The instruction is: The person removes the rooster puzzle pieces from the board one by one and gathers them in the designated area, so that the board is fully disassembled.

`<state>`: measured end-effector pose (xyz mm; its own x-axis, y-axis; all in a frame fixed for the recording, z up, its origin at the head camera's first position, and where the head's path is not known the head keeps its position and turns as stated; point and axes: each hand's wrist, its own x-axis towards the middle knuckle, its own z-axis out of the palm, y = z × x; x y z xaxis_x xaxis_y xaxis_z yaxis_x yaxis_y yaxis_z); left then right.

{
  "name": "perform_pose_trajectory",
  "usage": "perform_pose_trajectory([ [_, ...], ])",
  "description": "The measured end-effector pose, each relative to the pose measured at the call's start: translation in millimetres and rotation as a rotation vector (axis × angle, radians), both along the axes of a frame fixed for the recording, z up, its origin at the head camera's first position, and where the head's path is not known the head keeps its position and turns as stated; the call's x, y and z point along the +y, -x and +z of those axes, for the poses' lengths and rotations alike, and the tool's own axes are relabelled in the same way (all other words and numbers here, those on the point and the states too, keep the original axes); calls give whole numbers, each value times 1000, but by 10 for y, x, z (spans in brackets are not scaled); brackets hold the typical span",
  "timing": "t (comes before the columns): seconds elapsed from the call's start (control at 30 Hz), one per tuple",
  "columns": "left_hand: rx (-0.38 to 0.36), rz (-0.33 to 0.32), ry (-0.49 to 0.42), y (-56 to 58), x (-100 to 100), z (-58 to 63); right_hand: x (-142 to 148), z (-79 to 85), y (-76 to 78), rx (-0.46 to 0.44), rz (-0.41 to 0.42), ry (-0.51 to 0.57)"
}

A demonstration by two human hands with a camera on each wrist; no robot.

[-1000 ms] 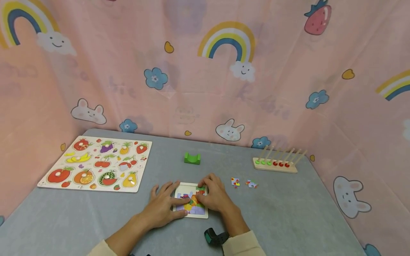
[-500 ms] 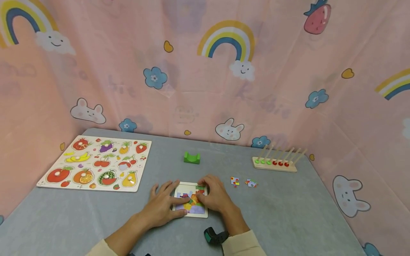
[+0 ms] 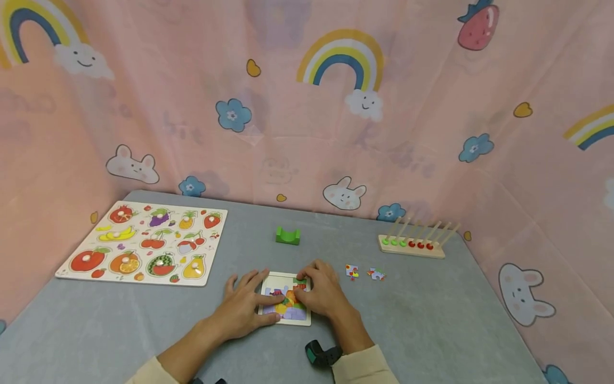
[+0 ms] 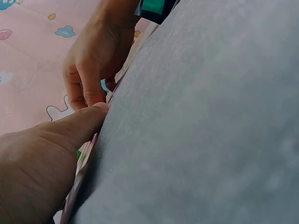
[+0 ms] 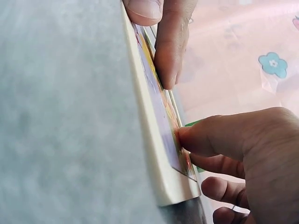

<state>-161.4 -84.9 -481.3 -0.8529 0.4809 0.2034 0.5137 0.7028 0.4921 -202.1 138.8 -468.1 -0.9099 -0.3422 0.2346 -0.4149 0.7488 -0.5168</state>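
A fruit board (image 3: 165, 255) lies on the bench (image 3: 446, 320); the left hand (image 3: 243, 311), fingers outstretched, rests on the small puzzle (image 3: 290, 308) midbench, a green block (image 3: 288, 238) behind; the right hand (image 3: 322, 290) pinches a piece (image 3: 301, 287) near its far right corner; further right, two loose pieces (image 3: 352, 271), a bead rack (image 3: 412, 250).

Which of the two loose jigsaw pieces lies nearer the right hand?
The left jigsaw piece in the head view; the other jigsaw piece lies to its right, farther from the right hand.
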Motion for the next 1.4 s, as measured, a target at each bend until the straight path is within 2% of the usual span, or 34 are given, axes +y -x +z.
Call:
perform_pose_trajectory([
  [0.17,-5,-4,-3,-10,-6,3,-7,-5,10,-23,1,-7],
  [0.3,-1,-3,-4,-2,-3,11,4,-24,24,3,10,33],
  [0.4,-1,-3,-2,4,2,17,24,-43,27,37,35,62],
  [0.67,6,-3,4,3,5,18,125,-48,18,45,119,151],
  [0.9,-3,-2,4,5,1,23,149,-16,11,54,149,147],
  [1.1,0,3,11,1,2,15,159,61,-2,63,165,177],
  [1.4,-8,0,12,-4,6,26,244,287,-45,49,193,232],
])
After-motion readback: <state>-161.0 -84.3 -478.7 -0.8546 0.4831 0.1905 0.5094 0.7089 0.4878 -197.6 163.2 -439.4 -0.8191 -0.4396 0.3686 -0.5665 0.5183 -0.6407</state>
